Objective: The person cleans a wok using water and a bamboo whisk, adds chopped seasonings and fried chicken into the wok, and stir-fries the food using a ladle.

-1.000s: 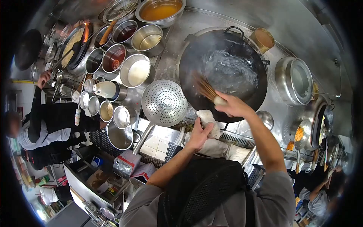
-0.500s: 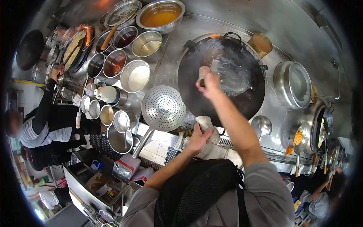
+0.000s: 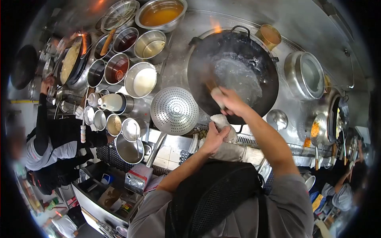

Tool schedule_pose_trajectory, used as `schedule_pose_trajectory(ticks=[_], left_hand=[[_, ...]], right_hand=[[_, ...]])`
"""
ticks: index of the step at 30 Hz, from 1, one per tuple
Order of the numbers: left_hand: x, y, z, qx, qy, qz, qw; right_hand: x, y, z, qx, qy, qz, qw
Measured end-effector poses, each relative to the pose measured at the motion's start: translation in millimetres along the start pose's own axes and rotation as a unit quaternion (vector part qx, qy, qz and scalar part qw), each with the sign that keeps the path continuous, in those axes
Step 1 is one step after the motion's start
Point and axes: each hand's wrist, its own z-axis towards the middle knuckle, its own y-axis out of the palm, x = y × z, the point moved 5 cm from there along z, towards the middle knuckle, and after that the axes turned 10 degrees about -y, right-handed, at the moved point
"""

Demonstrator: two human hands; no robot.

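A large black wok (image 3: 262, 104) with steaming water in it sits on the stove. My right hand (image 3: 231, 102) is closed round the pale handle of a bamboo brush (image 3: 217, 97), whose blurred bristles are over the wok's left side. Just below the wok's near rim, my left hand (image 3: 214, 139) is closed on a folded white cloth (image 3: 226, 127). A perforated steel strainer (image 3: 174, 111) rests left of the wok, its handle pointing down towards the front edge.
Steel pots of liquids, including a white one (image 3: 143, 80), stand at the left. A ladle (image 3: 277, 120) and a lidded pot (image 3: 305, 75) are right of the wok. Flame (image 3: 215, 26) shows behind it. A co-worker (image 3: 49, 139) stands left; another person (image 3: 339, 194) is at far right.
The brush has swept back from the wok's far side towards its near left with my right hand. My left hand still has the cloth. A taller flame shows behind the wok.
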Motion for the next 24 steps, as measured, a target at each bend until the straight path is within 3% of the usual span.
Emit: schedule_pose_trajectory(ticks=[2,4,6,8,9,12,14,16,20,22,24], left_hand=[[3.5,0.5,-2.9,0.004,-0.041,0.004,0.999],[3.5,-0.3,-3.5,0.004,-0.045,-0.003,0.999],[-4.4,-7.3,3.1,0.011,-0.036,0.022,0.999],[-6.9,-9.8,3.4,0.017,-0.026,0.052,0.998],[-4.7,-7.2,1.9,0.017,-0.019,0.039,0.999],[-3.2,-7.4,5.6,0.017,-0.006,0.039,0.999],[-5.7,-6.1,3.8,0.016,-0.007,0.05,0.999],[-5.3,-8.3,3.7,0.024,-0.029,0.053,0.998],[-12.6,-15.0,5.7,0.032,-0.038,0.077,0.996],[-16.6,-16.5,10.9,0.035,-0.021,0.077,0.996],[-11.5,-11.3,8.2,0.031,-0.024,0.058,0.998]], right_hand=[[22.1,-42.2,-50.5,-0.079,-0.067,-0.216,0.971],[-18.3,-99.7,-100.5,-0.165,0.131,-0.322,0.923],[-26.3,-160.5,-86.5,-0.144,0.178,-0.475,0.85],[-16.9,-189.4,-28.0,-0.049,0.105,-0.608,0.785],[4.3,-192.6,5.9,0.004,0.038,-0.625,0.78],[29.2,-104.2,58.1,0.118,-0.024,-0.571,0.812],[4.2,-45.1,22.3,0.116,0.011,-0.523,0.844],[-0.6,-27.3,-24.7,0.03,0.013,-0.499,0.866],[59.0,-126.3,-61.9,-0.001,0.106,-0.643,0.758],[11.9,-164.7,-34.5,0.17,0.084,-0.615,0.765],[37.3,-161.1,53.0,0.112,0.081,-0.572,0.808]])
